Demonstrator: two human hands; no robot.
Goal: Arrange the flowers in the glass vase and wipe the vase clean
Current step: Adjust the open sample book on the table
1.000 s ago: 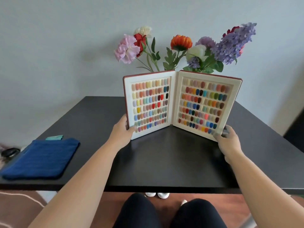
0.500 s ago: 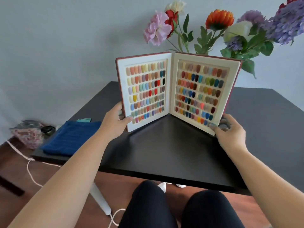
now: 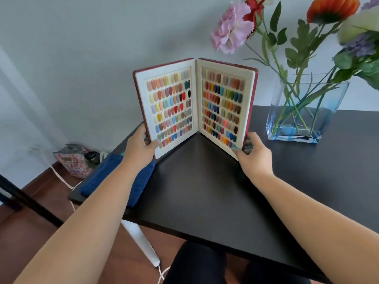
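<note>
With left hand (image 3: 141,148) and right hand (image 3: 253,153) each gripping a lower corner of the open swatch book (image 3: 195,105), swinging it rightward could topple the glass vase (image 3: 307,111) just beside it.

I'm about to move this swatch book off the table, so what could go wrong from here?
The swatch book stands open and upright, held only at its bottom corners by the left hand and right hand; a loose grip could let it fold or topple. The glass vase stands close to its right, with stems leaning outward, so swinging the book that way might clip it. The blue cloth lies under the left forearm at the table edge and could get dragged off.
</note>
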